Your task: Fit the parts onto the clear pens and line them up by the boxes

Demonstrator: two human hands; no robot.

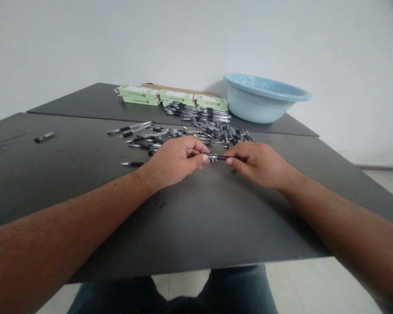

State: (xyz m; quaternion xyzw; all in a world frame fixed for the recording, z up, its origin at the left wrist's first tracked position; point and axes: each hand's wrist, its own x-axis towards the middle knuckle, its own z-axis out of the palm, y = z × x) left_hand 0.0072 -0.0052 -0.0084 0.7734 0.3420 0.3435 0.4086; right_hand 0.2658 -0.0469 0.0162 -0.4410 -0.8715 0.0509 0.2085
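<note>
My left hand (175, 160) and my right hand (257, 162) meet over the dark table (199, 218), both pinched on one black pen (217, 157) held level between them. The left fingers grip its left end, the right fingers its right end. Just behind the hands lies a scattered heap of several black-and-clear pens (196, 128). One single pen (133, 164) lies on the table to the left of my left hand.
Three pale green boxes (172, 97) sit in a row at the back, with a light blue basin (262, 98) to their right. A small dark piece (44, 137) lies alone at far left. The table's near edge is above my knees.
</note>
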